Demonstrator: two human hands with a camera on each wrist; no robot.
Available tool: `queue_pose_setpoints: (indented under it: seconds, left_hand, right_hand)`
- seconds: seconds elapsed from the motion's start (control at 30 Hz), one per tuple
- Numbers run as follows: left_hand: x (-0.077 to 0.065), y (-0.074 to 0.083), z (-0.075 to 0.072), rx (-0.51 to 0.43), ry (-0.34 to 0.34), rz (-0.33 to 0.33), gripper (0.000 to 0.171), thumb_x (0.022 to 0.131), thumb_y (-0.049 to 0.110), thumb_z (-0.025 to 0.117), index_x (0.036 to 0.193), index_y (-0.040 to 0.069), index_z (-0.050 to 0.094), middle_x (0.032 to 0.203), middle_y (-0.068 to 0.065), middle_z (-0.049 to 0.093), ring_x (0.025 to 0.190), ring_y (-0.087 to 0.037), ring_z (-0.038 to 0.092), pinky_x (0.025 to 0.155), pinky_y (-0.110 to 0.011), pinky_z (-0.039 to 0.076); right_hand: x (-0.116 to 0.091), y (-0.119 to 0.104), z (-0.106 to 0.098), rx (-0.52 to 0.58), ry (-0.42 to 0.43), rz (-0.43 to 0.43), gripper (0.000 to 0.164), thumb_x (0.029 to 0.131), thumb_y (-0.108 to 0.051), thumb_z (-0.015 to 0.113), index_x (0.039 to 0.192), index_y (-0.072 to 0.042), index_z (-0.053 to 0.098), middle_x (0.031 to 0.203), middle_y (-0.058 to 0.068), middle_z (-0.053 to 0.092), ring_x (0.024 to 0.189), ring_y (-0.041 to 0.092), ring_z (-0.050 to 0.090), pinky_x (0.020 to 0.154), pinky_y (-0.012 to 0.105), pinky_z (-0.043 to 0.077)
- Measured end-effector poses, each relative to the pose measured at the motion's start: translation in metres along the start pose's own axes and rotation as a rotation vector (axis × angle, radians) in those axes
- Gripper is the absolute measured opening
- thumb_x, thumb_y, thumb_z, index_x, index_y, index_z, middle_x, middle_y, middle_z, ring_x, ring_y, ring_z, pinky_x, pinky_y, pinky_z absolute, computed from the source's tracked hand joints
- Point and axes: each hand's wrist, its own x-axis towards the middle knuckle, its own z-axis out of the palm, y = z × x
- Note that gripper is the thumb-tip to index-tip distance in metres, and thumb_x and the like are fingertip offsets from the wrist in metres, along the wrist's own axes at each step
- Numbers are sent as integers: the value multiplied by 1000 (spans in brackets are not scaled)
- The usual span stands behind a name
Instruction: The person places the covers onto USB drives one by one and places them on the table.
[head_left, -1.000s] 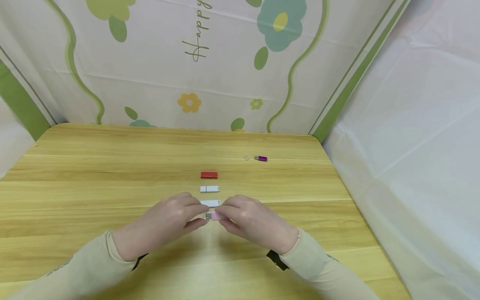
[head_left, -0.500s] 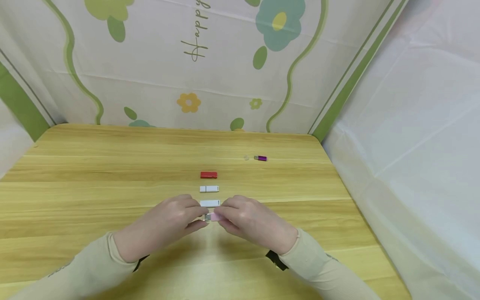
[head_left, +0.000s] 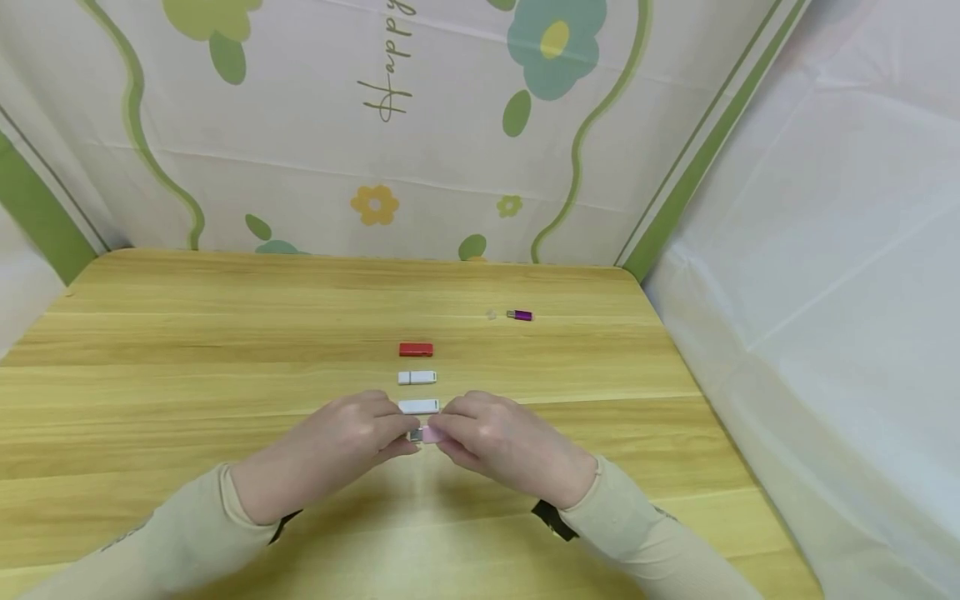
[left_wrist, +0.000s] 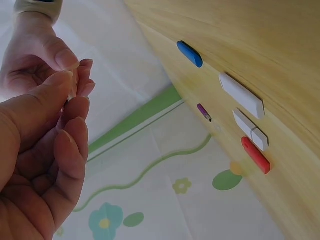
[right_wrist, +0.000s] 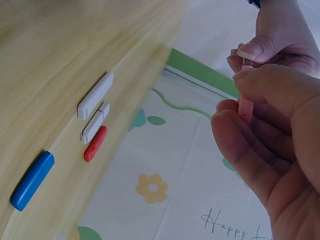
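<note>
Both hands meet in front of the person, above the table. My right hand (head_left: 495,437) pinches the pink body of a USB flash drive (head_left: 431,434) between thumb and fingers. At the drive's metal plug end, my left hand (head_left: 337,442) pinches what looks like its clear cap (right_wrist: 246,61); fingertips partly hide it. In the right wrist view the drive stands out between the thumb and curled fingers. Just beyond the hands lie a larger white flash drive (head_left: 418,407), a smaller white flash drive (head_left: 417,377) and a red flash drive (head_left: 416,350), in a column.
On the wooden table (head_left: 225,333), a purple flash drive (head_left: 520,316) lies at the back right beside a small clear cap (head_left: 491,314). A blue flash drive (right_wrist: 32,181) shows in the wrist views; the hands hide it in the head view. Patterned cloth (head_left: 285,142) hangs behind.
Both hands stay almost still around the pink flash drive. The left fingertips have shifted slightly right against its plug end. The head view has drifted a little.
</note>
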Motion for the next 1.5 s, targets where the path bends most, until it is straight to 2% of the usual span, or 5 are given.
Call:
queue_pose_setpoints:
  seconds: [0.43,0.67,0.87,1.13,1.5]
  left_hand:
    - [6,1,1,-8,-11,15,16,81,10,80,86,7,65,72,5,60,62,-6,51,58,-15,45]
    - [10,2,3,29,-21,21,23,72,7,85,87,5,67,74,3,63,64,-6,55,59,-14,47]
    - [16,-1,8,17,-30,15,25,72,4,86,79,7,63,67,5,55,59,-5,47,55,-13,43]
    - [35,-18,23,-112,-163,-142,12,82,7,81,78,10,70,65,8,54,59,-2,43,55,-14,41]
    - [85,-52,46,-205,-364,-299,10,88,7,75,78,6,73,61,8,56,53,-2,40,53,-17,40]
  right_hand:
    - [-2,1,-3,-28,15,-15,9,89,-7,74,98,-5,73,92,1,70,85,11,65,80,16,51]
    - [-3,2,-4,-35,37,-25,9,88,-7,75,96,-4,73,91,1,70,84,12,66,79,16,51]
    - [-4,5,-6,-39,43,-15,7,88,-6,75,94,-4,73,90,2,70,84,13,66,79,16,51]
    - [-7,27,-8,13,33,34,5,86,-5,76,90,-3,73,85,2,69,75,10,65,71,15,52]
    - [-10,78,-15,68,-112,204,10,87,-4,76,97,-1,76,86,3,70,74,11,65,67,15,51]
